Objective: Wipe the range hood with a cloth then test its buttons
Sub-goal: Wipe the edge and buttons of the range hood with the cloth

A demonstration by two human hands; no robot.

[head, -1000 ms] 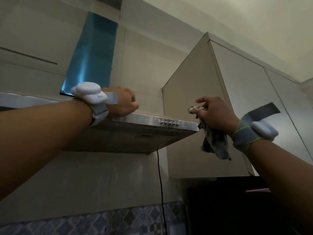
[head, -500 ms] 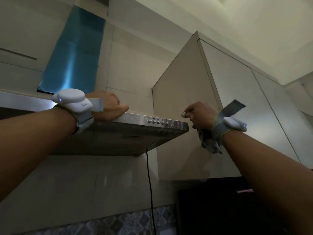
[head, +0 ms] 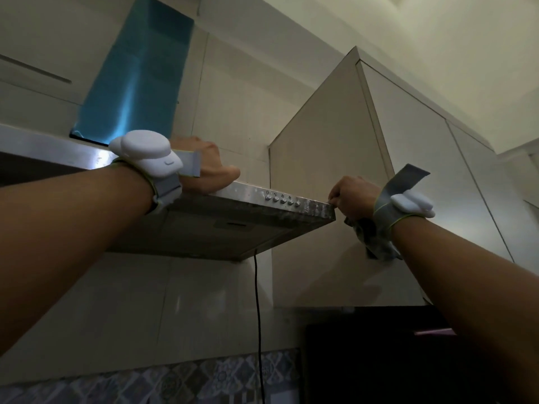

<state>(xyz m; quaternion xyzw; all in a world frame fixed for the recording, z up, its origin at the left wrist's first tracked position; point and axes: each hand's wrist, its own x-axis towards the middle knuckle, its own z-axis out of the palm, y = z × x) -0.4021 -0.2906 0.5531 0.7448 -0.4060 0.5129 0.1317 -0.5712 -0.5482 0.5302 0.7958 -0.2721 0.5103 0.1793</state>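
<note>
**Two-handed reaching up to a steel range hood in a dim kitchen**

Clutching a crumpled grey cloth [head: 376, 243] in the right hand [head: 351, 196], fingers curled tightly round it, with most of the fabric hanging down below the wrist. Touching the knuckles of that hand to the right front corner of the range hood [head: 248, 196], at the very end of its brushed-steel front strip. Wearing a right wristband [head: 412, 204], grey with a white pod on top, one loose strap end sticking up and to the right.

Resting the left hand [head: 204, 167] on top of the hood's front edge, left of centre. Keeping it clenched in a fist, thumb lying along the steel rim, nothing visible inside it. Wearing a matching left wristband [head: 145, 154], also grey with a white pod.

Leaving a row of five small round buttons [head: 282, 200] untouched on the front strip, between the two hands and nearer the right one.

Looking steeply upward from below, taking in the hood's dark underside and a chimney [head: 137, 83] wrapped in blue film rising behind the left hand. Also taking in pale wall panels beyond, and a beige cabinet [head: 329, 141] just beside the hood's right end, directly behind the right hand. Showing a thin black cord [head: 257, 301] dropping straight down from beneath the hood, running over the wall and across a band of patterned tiles [head: 175, 383] at the bottom edge. Going too dark at lower right to make anything out.
</note>
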